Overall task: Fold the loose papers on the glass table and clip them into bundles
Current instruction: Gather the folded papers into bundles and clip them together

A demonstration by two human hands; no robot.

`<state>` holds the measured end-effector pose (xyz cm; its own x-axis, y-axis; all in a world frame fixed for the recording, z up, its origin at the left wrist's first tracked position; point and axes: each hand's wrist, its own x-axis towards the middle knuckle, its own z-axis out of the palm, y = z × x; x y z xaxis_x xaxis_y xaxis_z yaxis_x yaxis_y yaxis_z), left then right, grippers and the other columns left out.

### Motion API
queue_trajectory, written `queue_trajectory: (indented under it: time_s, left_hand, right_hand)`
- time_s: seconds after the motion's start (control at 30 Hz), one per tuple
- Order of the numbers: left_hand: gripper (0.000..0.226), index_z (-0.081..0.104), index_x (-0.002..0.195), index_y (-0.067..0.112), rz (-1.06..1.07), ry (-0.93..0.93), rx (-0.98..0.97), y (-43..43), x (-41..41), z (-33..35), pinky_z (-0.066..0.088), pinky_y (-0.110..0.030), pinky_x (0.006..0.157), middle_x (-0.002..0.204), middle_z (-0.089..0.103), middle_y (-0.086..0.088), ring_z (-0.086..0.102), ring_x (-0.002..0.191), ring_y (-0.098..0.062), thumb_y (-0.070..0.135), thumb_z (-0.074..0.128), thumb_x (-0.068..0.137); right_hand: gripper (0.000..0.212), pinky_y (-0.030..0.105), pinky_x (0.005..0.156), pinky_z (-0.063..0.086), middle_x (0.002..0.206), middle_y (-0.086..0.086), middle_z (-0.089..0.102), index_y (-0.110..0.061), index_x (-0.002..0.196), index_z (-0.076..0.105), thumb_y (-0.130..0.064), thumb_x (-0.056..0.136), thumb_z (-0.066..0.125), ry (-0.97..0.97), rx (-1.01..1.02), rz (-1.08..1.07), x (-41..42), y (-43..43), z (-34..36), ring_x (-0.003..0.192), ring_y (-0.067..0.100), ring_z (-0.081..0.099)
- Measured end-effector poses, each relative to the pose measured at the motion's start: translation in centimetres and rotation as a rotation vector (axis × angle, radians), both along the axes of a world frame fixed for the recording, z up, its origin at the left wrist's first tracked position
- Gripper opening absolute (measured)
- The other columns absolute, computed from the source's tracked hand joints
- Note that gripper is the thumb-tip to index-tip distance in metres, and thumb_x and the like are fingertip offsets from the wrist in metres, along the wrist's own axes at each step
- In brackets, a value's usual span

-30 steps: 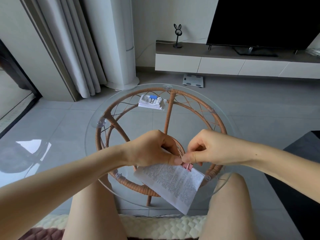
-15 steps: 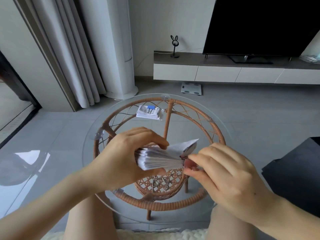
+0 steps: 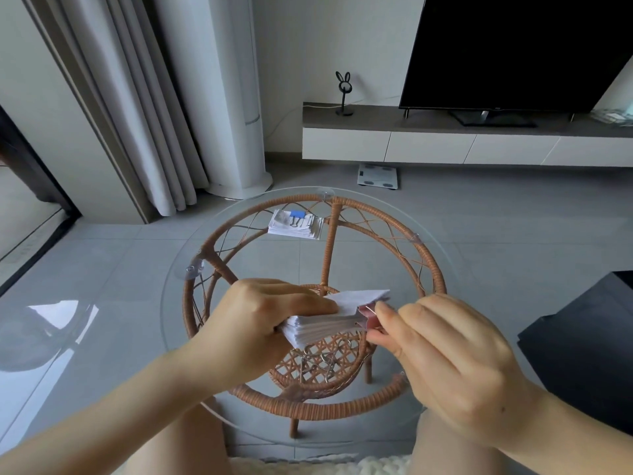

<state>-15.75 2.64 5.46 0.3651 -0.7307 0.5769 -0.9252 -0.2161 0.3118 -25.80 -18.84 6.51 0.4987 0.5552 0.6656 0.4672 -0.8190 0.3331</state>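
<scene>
Our paper stack [image 3: 323, 329] turned edge-on since earlier; left hand [image 3: 253, 323] grips it, right hand [image 3: 455, 365] pinches pink clip [image 3: 365, 316] at its end.

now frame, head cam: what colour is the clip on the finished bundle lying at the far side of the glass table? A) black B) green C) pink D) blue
D: the binder clip on the finished bundle at the far side of the glass table is blue. The only pink clip sits on the paper stack that the left hand grips, and the right hand pinches it.
</scene>
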Motion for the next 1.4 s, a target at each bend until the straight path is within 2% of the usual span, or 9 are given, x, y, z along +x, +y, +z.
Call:
queue_trajectory:
  time_s: [0.13,0.3,0.4,0.57,0.7,0.87,1.03,1.27,1.4]
  left_hand:
    - [0.026,0.072,0.097,0.013,-0.026,-0.07,0.019,-0.3,0.0,-0.4,0.056,-0.021,0.067,0.094,0.074,0.004,0.068,0.085,-0.009,0.01,0.073,0.072]
    - [0.028,0.073,0.096,0.012,-0.008,0.042,-0.045,-0.5,0.2,-0.2,0.051,-0.009,0.07,0.089,0.074,0.004,0.066,0.086,-0.004,0.004,0.072,0.07]
    - [0.019,0.072,0.096,0.014,-0.053,0.2,-0.079,-0.4,0.1,-0.1,0.049,-0.005,0.066,0.087,0.072,0.009,0.065,0.081,0.005,0.021,0.068,0.079]
    - [0.025,0.064,0.101,0.026,-0.103,0.357,-0.125,-0.5,-0.5,0.3,0.05,-0.008,0.061,0.093,0.067,0.011,0.064,0.075,0.007,0.045,0.061,0.084]
    - [0.022,0.066,0.102,0.031,-0.111,0.428,-0.157,-0.4,-0.9,0.6,0.054,-0.017,0.056,0.085,0.068,0.013,0.067,0.069,-0.001,0.036,0.068,0.08]
    - [0.022,0.071,0.099,0.025,-0.092,0.539,-0.113,-0.1,-1.0,0.7,0.052,-0.033,0.051,0.08,0.071,0.005,0.066,0.062,-0.011,0.034,0.07,0.079]
    - [0.029,0.073,0.1,0.017,-0.067,0.463,-0.039,0.0,-1.0,0.8,0.056,-0.028,0.059,0.087,0.073,0.006,0.069,0.075,-0.004,0.038,0.068,0.08]
    - [0.031,0.074,0.093,0.01,0.009,0.455,0.014,-0.4,-1.7,0.6,0.051,-0.024,0.052,0.075,0.072,0.004,0.065,0.061,-0.007,0.037,0.071,0.079]
    - [0.022,0.073,0.089,0.012,0.072,0.61,0.033,-0.8,-1.8,0.8,0.04,-0.018,0.045,0.062,0.064,0.006,0.054,0.05,-0.01,0.031,0.073,0.078]
  right_hand:
    - [0.024,0.033,0.057,0.053,0.069,0.01,0.066,0.007,0.092,0.072,-0.015,0.09,0.064,0.021,0.001,0.048,0.3,0.2,0.4,0.06,0.023,0.059]
    - [0.027,0.027,0.06,0.053,0.071,0.008,0.067,0.005,0.088,0.074,-0.02,0.089,0.063,0.136,0.178,0.109,0.2,0.6,1.5,0.063,0.019,0.058]
    - [0.029,0.028,0.053,0.051,0.069,0.007,0.066,0.005,0.085,0.074,-0.022,0.086,0.064,0.212,0.326,0.16,0.5,0.9,2.2,0.059,0.018,0.057]
    - [0.031,0.028,0.052,0.05,0.068,0.006,0.065,0.005,0.087,0.074,-0.025,0.087,0.063,0.281,0.41,0.218,1.1,1.1,2.2,0.058,0.017,0.057]
    - [0.032,0.027,0.052,0.048,0.066,0.005,0.064,0.005,0.087,0.074,-0.025,0.087,0.063,0.281,0.424,0.223,1.2,1.1,2.2,0.056,0.017,0.056]
    - [0.031,0.024,0.052,0.047,0.064,0.002,0.063,0.002,0.084,0.075,-0.026,0.086,0.061,0.35,0.424,0.225,1.3,1.1,2.4,0.057,0.012,0.054]
    - [0.033,0.025,0.049,0.045,0.06,0.0,0.06,-0.002,0.077,0.075,-0.028,0.087,0.058,0.417,0.38,0.19,1.2,1.3,2.5,0.056,0.011,0.052]
    - [0.037,0.03,0.048,0.042,0.058,0.001,0.057,-0.005,0.07,0.072,-0.031,0.088,0.055,0.504,0.288,0.14,1.8,0.8,2.5,0.052,0.016,0.05]
    - [0.029,0.01,0.058,0.041,0.064,-0.015,0.055,-0.014,0.077,0.074,-0.035,0.084,0.056,0.634,0.325,0.123,2.5,0.8,3.2,0.063,-0.004,0.048]
